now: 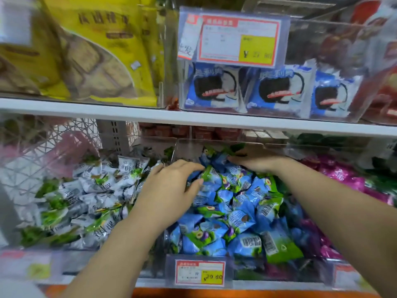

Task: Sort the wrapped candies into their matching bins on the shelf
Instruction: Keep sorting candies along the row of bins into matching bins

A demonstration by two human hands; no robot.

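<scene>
Left hand [171,187] curved over blue candies [232,214] in middle bin [225,141]; cannot tell if gripping. Right hand [255,163] flat, fingers straight, on far candies.

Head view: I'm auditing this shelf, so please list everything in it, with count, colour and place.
blue candies: many, blue and green, middle bin, lower shelf
white candies: many, white and green, left bin
magenta candies: many, magenta, right bin
biscuit bags: at least two, yellow, upper shelf left
cookie packs: three visible, blue and white, upper middle bin
price tags: at least two, red and yellow, bin fronts
left hand: one, on the blue candies' left side
right hand: one, flat on blue candies at bin's back
</scene>
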